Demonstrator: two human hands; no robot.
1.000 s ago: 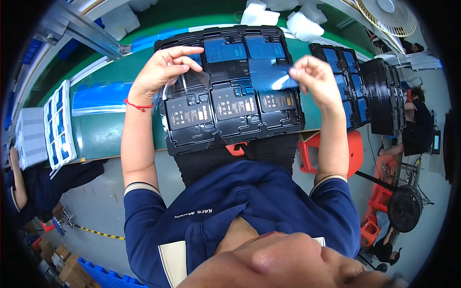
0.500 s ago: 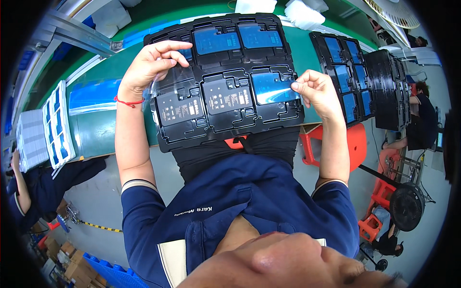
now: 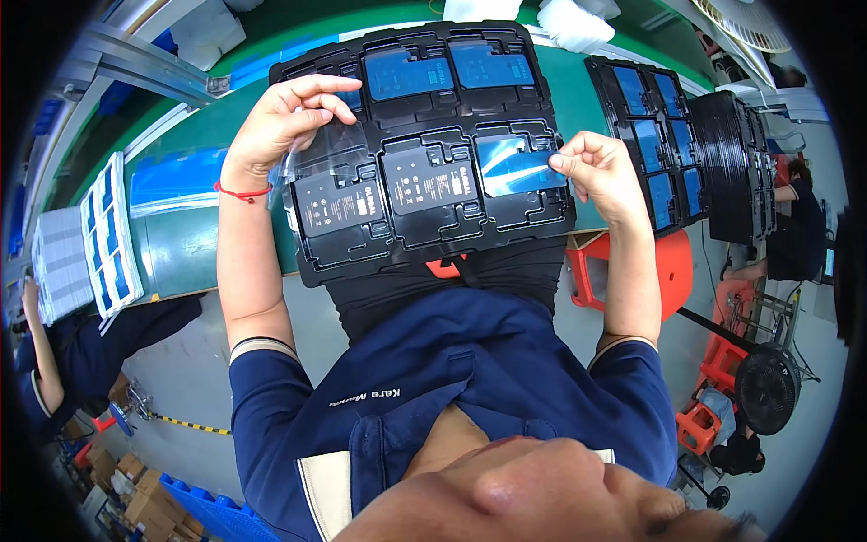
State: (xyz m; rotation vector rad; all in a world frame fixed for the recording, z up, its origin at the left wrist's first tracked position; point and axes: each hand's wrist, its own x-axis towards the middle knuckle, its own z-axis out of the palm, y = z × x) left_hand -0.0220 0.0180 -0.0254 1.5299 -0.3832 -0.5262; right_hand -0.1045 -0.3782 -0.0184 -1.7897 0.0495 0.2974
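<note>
A black plastic tray (image 3: 533, 228) with moulded compartments lies before me at the table's near edge. In its near row are two bare dark grey flat batteries (image 3: 341, 208), at left and middle. The near right compartment holds one covered by shiny blue film (image 3: 519, 173); my right hand (image 3: 591, 172) pinches that film's right edge between thumb and forefinger. Over the tray's left side, my left hand (image 3: 293, 117) is closed on a clear film (image 3: 330, 144) that hangs below its fingers. Blue-covered batteries (image 3: 408, 74) fill the far row, the leftmost partly hidden by my left hand.
To the right stand another black tray (image 3: 643, 108) of blue pieces and a stack of black trays (image 3: 722, 167). Blue sheets (image 3: 176, 185) and a white tray (image 3: 113, 244) lie left on the green table (image 3: 181, 248). A red stool (image 3: 668, 271) stands below the right edge.
Both hands keep nearly the same place and grip. The bright glare on the blue film by my right fingers has moved from its lower right toward its upper left.
</note>
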